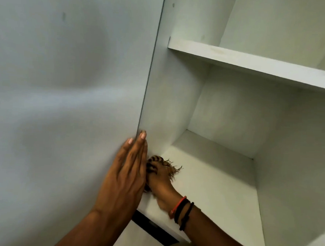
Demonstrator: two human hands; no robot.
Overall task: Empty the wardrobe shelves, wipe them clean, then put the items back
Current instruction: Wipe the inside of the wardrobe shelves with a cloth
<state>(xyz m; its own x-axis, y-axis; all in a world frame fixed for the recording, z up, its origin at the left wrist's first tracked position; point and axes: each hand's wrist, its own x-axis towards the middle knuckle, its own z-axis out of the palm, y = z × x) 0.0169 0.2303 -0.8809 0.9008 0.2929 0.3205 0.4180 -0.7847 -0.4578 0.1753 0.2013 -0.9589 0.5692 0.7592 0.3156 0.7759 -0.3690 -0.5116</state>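
White wardrobe, shelves bare. Left hand (125, 175) is flat against the front edge of the left panel (65, 99), fingers straight and together, grasping nothing. Right hand (160, 181) is on the lower shelf (211, 181) at its front left corner, just beside the left hand, fingers clenched round a striped, frayed cloth (154, 161). The cloth is pressed on the shelf against the side wall and is mostly hidden by the hands. Red and black bands (183, 210) on the right wrist. Upper shelf (255, 62) is above.
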